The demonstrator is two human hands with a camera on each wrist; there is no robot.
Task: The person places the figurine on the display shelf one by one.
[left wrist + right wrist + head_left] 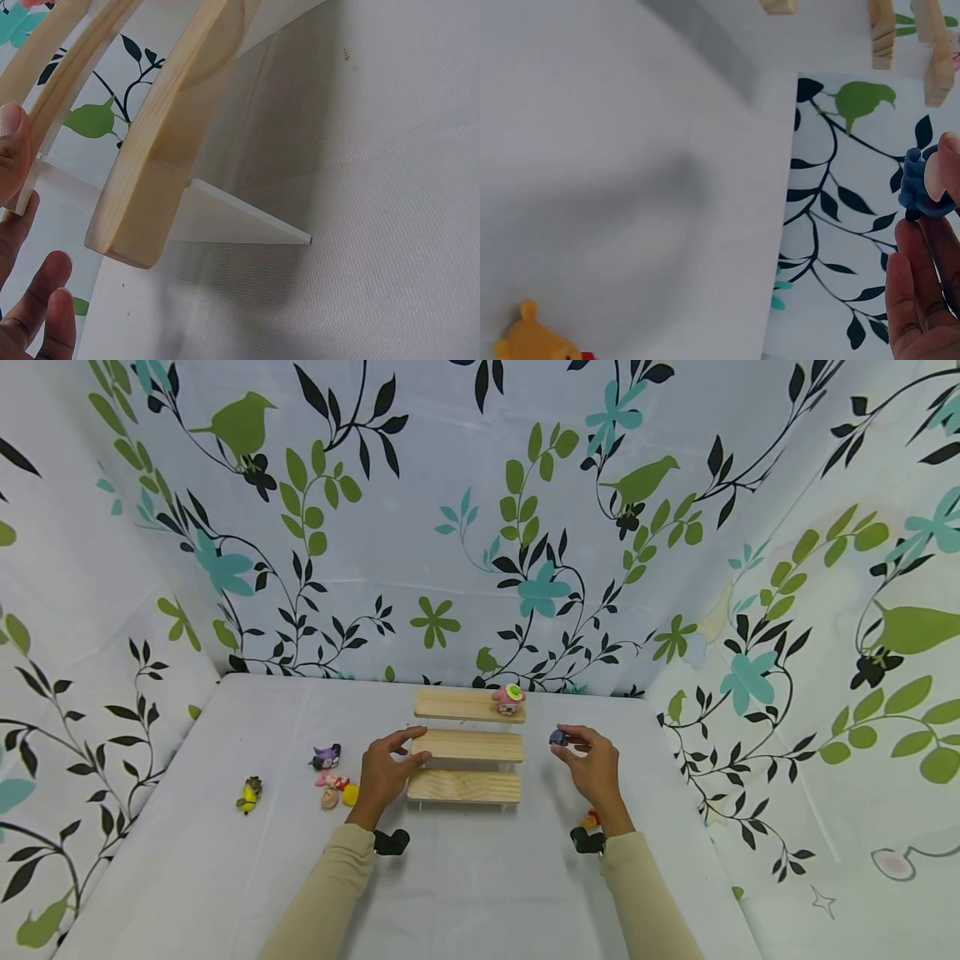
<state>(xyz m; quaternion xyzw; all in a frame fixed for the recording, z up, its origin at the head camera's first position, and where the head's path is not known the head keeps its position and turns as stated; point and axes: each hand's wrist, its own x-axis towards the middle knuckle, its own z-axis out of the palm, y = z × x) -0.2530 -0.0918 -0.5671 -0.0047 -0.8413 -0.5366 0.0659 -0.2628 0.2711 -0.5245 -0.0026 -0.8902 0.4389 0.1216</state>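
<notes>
A three-tier wooden shelf (465,787) with white supports stands on the white-covered table. My left hand (384,775) pinches the left end of its middle board (52,97), thumb on one face and a finger on the other, the remaining fingers loosely bent. To the right of the shelf, my right hand (597,767) holds a small blue figurine (915,184) between thumb and fingers, raised over the table. On the right end of the top board sits a pink figurine (508,699) with a green and white round part.
Beside my right wrist lies a yellow-orange bear figurine (536,341) with a bit of red. Left of the shelf lie a purple figurine (326,757), a pink one (327,780), a yellow one (350,794) and, farther left, a yellow-and-brown one (249,795). Leaf-patterned cloth (450,527) surrounds the table.
</notes>
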